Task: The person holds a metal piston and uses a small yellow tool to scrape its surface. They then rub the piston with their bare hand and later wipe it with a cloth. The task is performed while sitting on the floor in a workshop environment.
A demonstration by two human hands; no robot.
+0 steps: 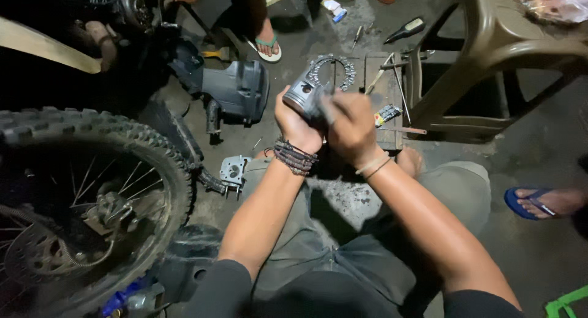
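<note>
The left hand [296,123] is gripping a round grey metal piston [304,93], just right of the big knobby wheel [92,195]. The right hand [349,129] is closing its fingers on it too. Beyond it, a wooden box [352,79] is sitting.

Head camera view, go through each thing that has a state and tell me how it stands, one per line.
left hand: gripping the piston
right hand: closed on the piston's side
piston: held off the ground, tilted
knobby wheel: upright
brown plastic chair: tipped over

Dim, stained concrete floor [539,146]; brown plastic chair [490,54] nearby
</note>
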